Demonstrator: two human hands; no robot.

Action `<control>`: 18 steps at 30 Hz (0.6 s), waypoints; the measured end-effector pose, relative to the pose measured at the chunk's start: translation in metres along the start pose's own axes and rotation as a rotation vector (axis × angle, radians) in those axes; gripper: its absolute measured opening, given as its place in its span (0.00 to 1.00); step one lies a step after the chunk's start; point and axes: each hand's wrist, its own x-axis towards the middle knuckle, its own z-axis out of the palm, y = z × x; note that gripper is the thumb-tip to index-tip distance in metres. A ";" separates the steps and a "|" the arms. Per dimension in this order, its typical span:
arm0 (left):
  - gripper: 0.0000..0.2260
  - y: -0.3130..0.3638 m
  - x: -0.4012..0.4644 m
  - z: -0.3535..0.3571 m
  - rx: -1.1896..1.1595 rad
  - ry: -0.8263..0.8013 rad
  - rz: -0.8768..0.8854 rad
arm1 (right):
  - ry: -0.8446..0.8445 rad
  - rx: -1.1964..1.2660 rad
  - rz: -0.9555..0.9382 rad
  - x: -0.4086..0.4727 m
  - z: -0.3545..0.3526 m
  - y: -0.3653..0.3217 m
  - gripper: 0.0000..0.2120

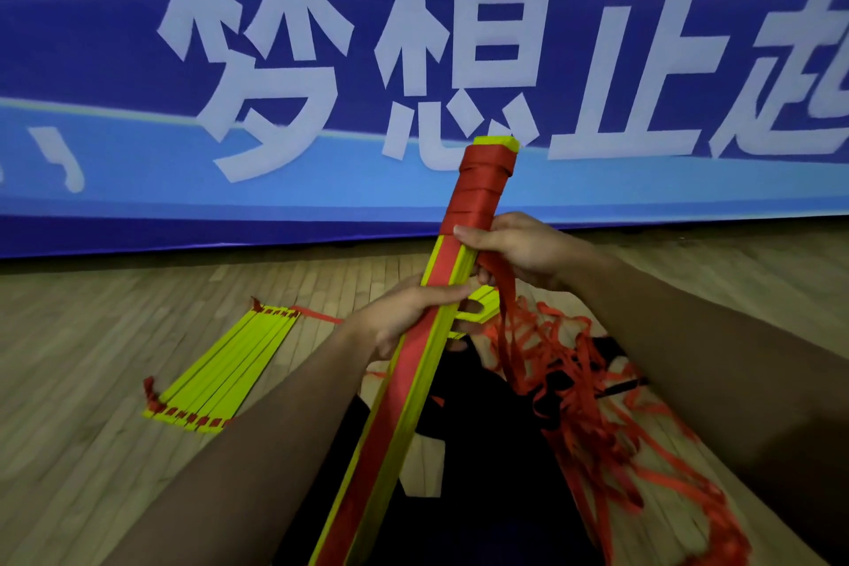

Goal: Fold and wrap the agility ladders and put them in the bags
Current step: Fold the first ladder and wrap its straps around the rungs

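A stacked bundle of yellow ladder rungs [409, 381] rises tilted from the lower middle toward the banner, its top end bound in red strap windings [480, 188]. My left hand [409, 313] grips the bundle around its middle. My right hand [519, 248] sits just under the windings and pinches the red strap [505, 290], which runs down into a loose red tangle [583, 404] at the right. A second agility ladder [220, 363], its yellow rungs laid side by side, lies on the floor at the left.
A wooden floor [92, 450] stretches all around. Black fabric, maybe a bag [482, 496], lies under the bundle and the tangle. A big blue banner with white characters [321, 60] closes off the back.
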 end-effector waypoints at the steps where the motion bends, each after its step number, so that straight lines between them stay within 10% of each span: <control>1: 0.06 -0.001 -0.001 -0.005 -0.028 -0.051 -0.044 | -0.022 -0.002 -0.006 -0.001 0.001 -0.001 0.21; 5: 0.05 -0.007 0.017 -0.007 0.142 0.202 -0.021 | 0.061 -0.252 0.054 -0.004 0.001 0.000 0.26; 9: 0.17 -0.012 0.041 -0.001 0.941 0.623 0.032 | 0.163 -0.280 0.075 0.000 0.009 0.001 0.27; 13: 0.37 -0.019 0.033 0.026 1.336 0.526 -0.022 | 0.235 -0.162 0.105 0.007 0.015 0.010 0.21; 15: 0.40 -0.019 0.031 0.024 1.338 0.456 0.011 | 0.239 -0.124 0.119 0.007 0.014 0.016 0.17; 18: 0.32 -0.010 0.024 -0.002 0.753 0.371 0.098 | 0.121 -0.070 0.058 0.002 0.004 0.020 0.15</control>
